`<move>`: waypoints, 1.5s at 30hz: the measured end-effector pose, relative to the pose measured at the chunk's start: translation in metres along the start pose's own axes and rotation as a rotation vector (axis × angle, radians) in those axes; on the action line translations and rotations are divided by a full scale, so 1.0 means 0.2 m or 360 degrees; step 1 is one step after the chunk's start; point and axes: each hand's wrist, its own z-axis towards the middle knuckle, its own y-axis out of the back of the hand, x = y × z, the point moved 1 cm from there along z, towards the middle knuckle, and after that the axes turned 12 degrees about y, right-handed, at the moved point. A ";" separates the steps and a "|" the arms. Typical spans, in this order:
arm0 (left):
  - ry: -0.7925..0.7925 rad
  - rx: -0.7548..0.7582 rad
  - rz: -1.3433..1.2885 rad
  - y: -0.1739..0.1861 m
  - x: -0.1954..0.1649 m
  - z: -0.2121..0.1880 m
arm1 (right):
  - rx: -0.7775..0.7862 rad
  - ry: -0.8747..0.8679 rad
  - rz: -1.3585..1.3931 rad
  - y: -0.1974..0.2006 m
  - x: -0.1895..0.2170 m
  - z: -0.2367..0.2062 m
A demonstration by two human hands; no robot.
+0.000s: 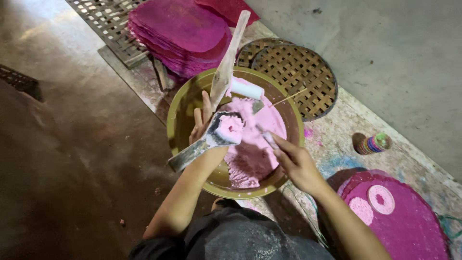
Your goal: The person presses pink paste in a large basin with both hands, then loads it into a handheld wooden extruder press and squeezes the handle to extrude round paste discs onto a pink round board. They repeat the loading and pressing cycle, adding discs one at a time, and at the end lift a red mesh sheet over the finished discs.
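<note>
**Q:** Two hands over one bowl — what did each of yours have hold of?

**A:** Your left hand (pixel 202 126) was wrapped around a flat metal scraper (pixel 199 144), fingers curled under the blade. A thick dab of pink paste (pixel 229 129) sat on its upper end. Your right hand (pixel 294 161) was pinched shut on a small thin tool (pixel 267 137) coated in the same paste; I could not tell what kind.

**Q:** And where was the paste itself?

**A:** Most of it lay as a grainy, wet pink mass (pixel 252 144) filling the right half of a round olive-green bowl (pixel 183 120). You held both hands just above it. A long wooden paddle (pixel 228 60) leaned out over the far rim, and a white cylinder (pixel 246 89) lay at the paste's far edge.

**Q:** What surrounded you?

**A:** Round woven bamboo trays (pixel 298 72) lay behind the bowl, with a stack of magenta discs (pixel 180 33) on a lattice rack (pixel 108 24). At your right, another magenta disc (pixel 409 226) carried two paler pink rounds (pixel 380 198). A small striped pot (pixel 373 143) stood on the speckled mat (pixel 337 130).
</note>
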 end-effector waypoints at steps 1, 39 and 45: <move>0.0028 0.0042 0.0036 -0.02 -0.01 -0.01 | -0.0105 0.0371 -0.0172 -0.03 0.01 0.01; -0.0203 0.0674 -0.0405 -0.02 0.11 -0.12 | 0.0711 0.0946 -0.1638 0.07 0.55 0.09; -0.0153 0.0041 -0.0529 0.08 0.16 -0.01 | 0.0052 0.0536 -0.0753 0.20 0.50 0.01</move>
